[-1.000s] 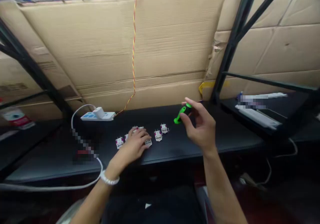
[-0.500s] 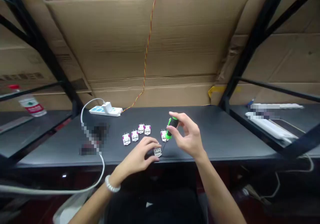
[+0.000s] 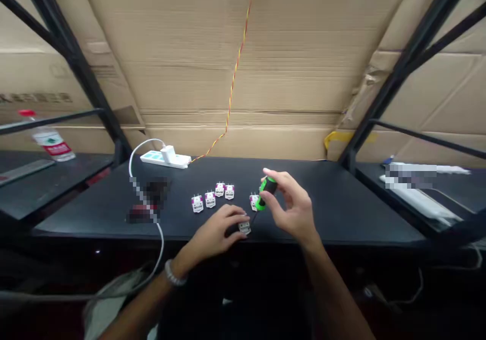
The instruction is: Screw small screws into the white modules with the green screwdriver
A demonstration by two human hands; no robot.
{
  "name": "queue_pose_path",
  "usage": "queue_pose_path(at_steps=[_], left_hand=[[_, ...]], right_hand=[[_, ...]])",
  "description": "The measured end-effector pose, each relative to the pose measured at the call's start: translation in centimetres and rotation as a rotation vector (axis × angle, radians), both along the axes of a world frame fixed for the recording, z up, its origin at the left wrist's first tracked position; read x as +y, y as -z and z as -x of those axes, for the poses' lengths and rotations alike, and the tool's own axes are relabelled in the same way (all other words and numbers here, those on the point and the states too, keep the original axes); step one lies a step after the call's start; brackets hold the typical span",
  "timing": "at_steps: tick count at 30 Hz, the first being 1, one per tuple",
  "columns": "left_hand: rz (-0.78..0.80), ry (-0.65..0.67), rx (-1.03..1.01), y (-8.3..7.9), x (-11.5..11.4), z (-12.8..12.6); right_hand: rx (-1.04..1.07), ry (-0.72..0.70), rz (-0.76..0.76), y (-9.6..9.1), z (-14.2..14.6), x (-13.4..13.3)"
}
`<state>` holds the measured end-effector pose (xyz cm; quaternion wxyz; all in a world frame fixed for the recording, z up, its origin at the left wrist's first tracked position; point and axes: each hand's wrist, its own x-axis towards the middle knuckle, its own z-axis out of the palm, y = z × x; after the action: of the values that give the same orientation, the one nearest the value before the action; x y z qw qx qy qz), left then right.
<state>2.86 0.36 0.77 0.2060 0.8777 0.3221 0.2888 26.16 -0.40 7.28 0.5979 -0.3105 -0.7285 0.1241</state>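
My left hand (image 3: 220, 228) rests on the black table (image 3: 341, 213) near its front edge, fingers closed on a small white connector block (image 3: 244, 227). My right hand (image 3: 290, 206) grips a green-and-black screwdriver (image 3: 265, 192) by the handle, held upright, with its thin shaft slanting down toward that block. Several more small white blocks with pink marks (image 3: 212, 198) lie in a row just behind my left hand, and one more block (image 3: 253, 201) sits beside the screwdriver.
A white power strip (image 3: 165, 159) with a charger and white cable lies at the back left. A twisted red-yellow wire (image 3: 235, 72) hangs down the cardboard wall. Black frame posts stand on both sides. A bottle (image 3: 47, 138) stands on the left shelf.
My left hand picked one block from the row and drew it to the front edge. My right hand brought the screwdriver leftward and down, tip toward that block.
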Motion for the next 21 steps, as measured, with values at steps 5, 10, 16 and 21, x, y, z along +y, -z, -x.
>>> queue_pose_path(at_steps=[5,10,16,21], left_hand=[[0.000,0.001,-0.043,0.0,0.0,0.0],[-0.024,0.003,-0.039,0.2,0.1,0.0],[0.001,-0.001,-0.038,0.2,0.1,0.1],[0.030,-0.005,-0.045,-0.1,0.2,-0.3]], right_hand=[[0.016,-0.126,0.111,0.0,0.9,-0.9],[0.035,0.138,-0.088,-0.1,1.6,-0.7],[0.033,0.024,0.015,-0.3,1.1,-0.7],[0.058,0.139,-0.028,-0.2,0.9,-0.4]])
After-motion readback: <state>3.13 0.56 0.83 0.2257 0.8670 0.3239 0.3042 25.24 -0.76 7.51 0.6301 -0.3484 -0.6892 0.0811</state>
